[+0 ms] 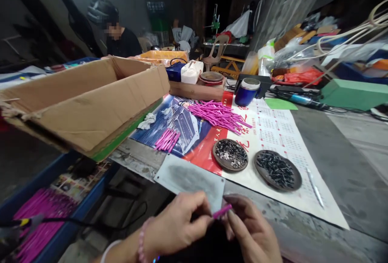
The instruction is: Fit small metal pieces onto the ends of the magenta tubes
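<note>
Both hands meet at the near edge of the table: the left hand [178, 226] and right hand [251, 230] pinch one pink tube [222, 211] between thumb and fingertips, each at an end, the other fingers curled in. It looks like a thin plastic tube, very light, fairly stiff yet likely to kink if squeezed hard, and smooth enough to slip, so a fingertip pinch close to the end being worked seems the best hold. Beyond lie a grey mat [190, 180], a dish of small shiny parts [230, 154], a dish of dark parts [278, 170], a heap of tubes [220, 115] and a smaller bundle [167, 139] on a calendar sheet [273, 133]. A cardboard box [87, 101] stands left; a person sits behind it.
</note>
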Demonstrator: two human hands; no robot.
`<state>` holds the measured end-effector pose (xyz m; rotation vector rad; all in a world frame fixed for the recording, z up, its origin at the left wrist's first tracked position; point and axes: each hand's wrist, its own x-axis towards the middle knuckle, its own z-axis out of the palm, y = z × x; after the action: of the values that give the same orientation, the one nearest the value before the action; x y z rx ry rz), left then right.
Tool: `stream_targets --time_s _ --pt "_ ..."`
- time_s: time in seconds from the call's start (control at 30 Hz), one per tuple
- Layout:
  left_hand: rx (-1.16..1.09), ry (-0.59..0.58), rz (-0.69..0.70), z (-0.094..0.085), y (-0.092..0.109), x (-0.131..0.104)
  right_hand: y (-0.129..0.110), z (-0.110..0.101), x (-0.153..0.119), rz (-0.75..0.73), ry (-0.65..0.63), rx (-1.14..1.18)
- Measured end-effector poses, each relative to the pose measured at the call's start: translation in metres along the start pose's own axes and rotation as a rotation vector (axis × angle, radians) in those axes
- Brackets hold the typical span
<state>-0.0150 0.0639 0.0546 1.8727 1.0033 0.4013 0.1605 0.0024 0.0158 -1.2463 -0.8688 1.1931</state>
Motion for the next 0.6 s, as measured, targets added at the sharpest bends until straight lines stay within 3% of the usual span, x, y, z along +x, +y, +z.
stream_targets --time_s 0.13,0.33,0.43,0.6 --pt "-0.299 -0.004 -0.147 0.020 -0.008 -0.023 -0.007 0.009 -0.005 0.007 -0.102 -0.052" --pt "-0.612 0.022 -0.171 0.033 -0.012 -0.035 -0.001 0.020 -0.021 -0.091 -0.171 -0.163" --pt "-0.636 0.005 -0.198 0.033 -0.012 -0.037 -0.006 0.010 -0.013 -0.153 -0.148 -0.275" --pt "-0.660 0.042 -0.249 0.028 -0.022 -0.042 -0.039 -0.028 0.002 -0.274 0.048 -0.543"
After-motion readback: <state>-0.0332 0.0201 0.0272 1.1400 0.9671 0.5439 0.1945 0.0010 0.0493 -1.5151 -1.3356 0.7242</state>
